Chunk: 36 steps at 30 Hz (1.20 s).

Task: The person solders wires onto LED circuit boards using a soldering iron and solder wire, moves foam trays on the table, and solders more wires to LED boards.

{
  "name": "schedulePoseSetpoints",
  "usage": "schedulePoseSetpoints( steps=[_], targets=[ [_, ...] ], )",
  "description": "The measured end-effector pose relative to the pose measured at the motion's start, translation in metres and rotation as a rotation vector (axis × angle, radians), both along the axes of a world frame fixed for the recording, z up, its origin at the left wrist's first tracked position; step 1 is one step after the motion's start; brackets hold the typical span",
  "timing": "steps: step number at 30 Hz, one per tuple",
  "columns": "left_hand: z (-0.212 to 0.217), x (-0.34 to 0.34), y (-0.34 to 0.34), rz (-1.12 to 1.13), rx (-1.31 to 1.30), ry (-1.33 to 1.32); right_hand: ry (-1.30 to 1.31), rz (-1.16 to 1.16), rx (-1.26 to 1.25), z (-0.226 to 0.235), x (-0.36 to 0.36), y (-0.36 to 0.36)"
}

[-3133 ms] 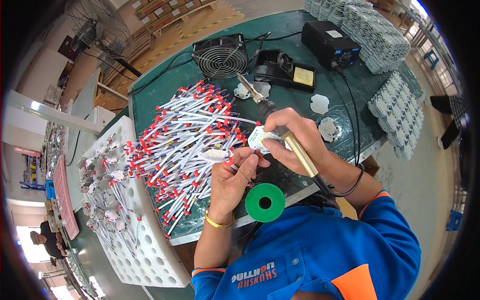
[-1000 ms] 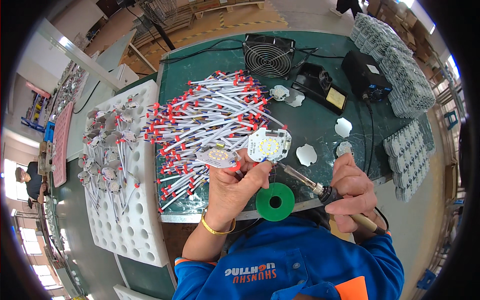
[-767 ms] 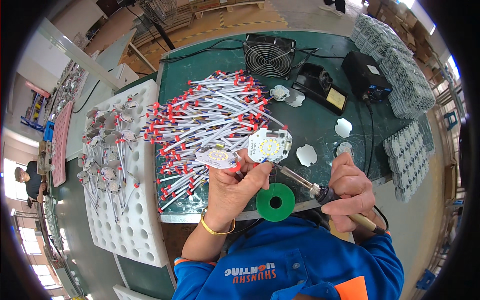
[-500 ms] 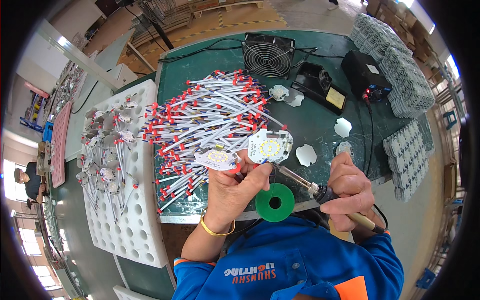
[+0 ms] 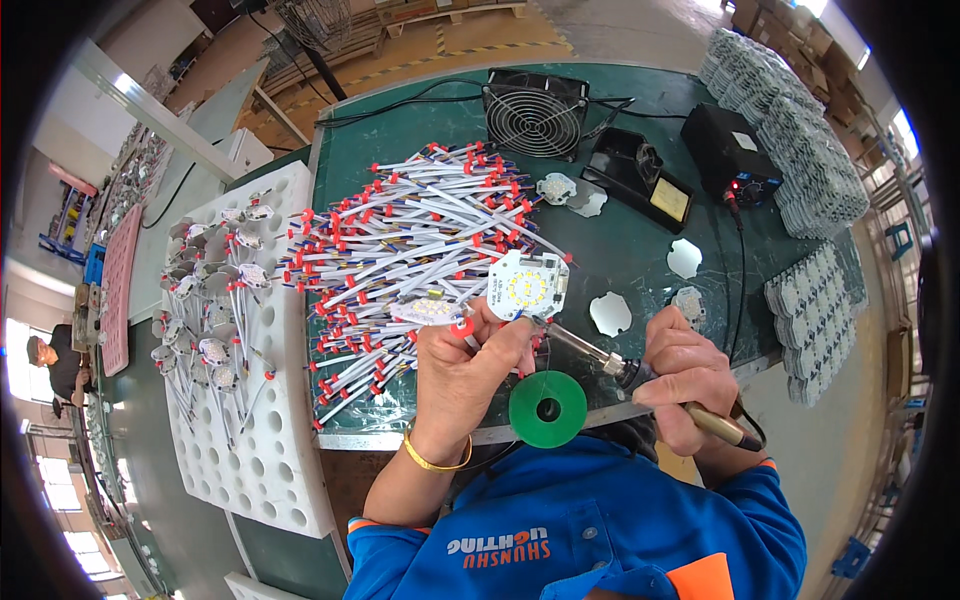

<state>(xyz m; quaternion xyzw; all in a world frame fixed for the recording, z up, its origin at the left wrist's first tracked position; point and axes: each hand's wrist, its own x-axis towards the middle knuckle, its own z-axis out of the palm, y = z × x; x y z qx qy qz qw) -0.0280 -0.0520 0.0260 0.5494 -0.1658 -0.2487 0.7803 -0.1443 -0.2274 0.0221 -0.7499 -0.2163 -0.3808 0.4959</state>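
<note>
Circuit board (image 5: pixel 529 285), white with a ring of small yellow lights, held over the near side of a green table (image 5: pixel 640 262); nearest is the wearer's blue shirt (image 5: pixel 570 520); beyond it a green reel (image 5: pixel 526 418) lies at the table's near edge; the left hand (image 5: pixel 465 365), a yellow bracelet (image 5: pixel 432 462) at its wrist, is closed on the board's near edge, thumb against fingers, its exact grip partly hidden; the right hand (image 5: pixel 690 375) wraps snugly round a soldering iron (image 5: pixel 590 347), tip pointing left at that same edge, touching or not I cannot tell; a second board (image 5: pixel 428 309) is just left of the first; beyond spreads a heap of white cables (image 5: pixel 410 235) with red rings; farther left, a white tray (image 5: pixel 285 480) with round holes carries more boards; to the right lie metal plates (image 5: pixel 610 315); farther off stand a black fan (image 5: pixel 536 125), a tool stand (image 5: pixel 618 178) with a yellow sponge (image 5: pixel 670 198) and a black box (image 5: pixel 735 155); stacked boards (image 5: pixel 815 170) fill the far right.
</note>
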Motion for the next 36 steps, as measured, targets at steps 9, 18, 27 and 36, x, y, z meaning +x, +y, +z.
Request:
schedulePoseSetpoints(
  steps=[9, 18, 27, 36],
  targets=[
    [-0.006, 0.01, -0.005, -0.162, 0.105, 0.106, 0.042, -0.126, 0.096, 0.005, 0.011, -0.01],
    [-0.02, 0.006, -0.015, -0.35, 0.306, -0.184, 0.236, -0.268, -0.017, -0.001, 0.046, 0.001],
    [-0.014, 0.012, -0.007, -0.336, 0.222, -0.059, 0.294, -0.254, -0.16, -0.007, 0.038, 0.001],
    [-0.025, 0.01, -0.004, -0.311, 0.029, 0.091, 0.051, -0.359, -0.037, -0.022, 0.043, 0.017]
  ],
)
